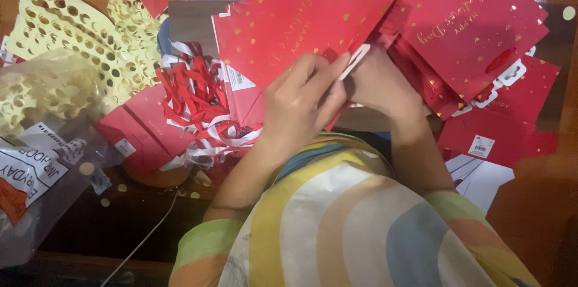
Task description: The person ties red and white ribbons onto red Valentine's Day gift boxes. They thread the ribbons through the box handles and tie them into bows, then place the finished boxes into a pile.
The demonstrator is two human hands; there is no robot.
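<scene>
My left hand (304, 97) and my right hand (382, 82) meet at the lower edge of a flat red gift bag (289, 19) dotted with gold hearts. Between the fingers of both hands is a small white strip (355, 60), pinched against the bag's edge. A tangle of red and white ribbon handles (198, 103) lies just left of my left hand. Another red gift bag (475, 19) with gold lettering lies to the right of my right hand, on top of a stack of more red bags.
Yellow punched paper sheets (78, 28) lie at the upper left. A clear plastic bag (42, 154) sits at the left edge. More red bags (506, 136) and white paper (481, 178) are at the right on the brown table (542, 221).
</scene>
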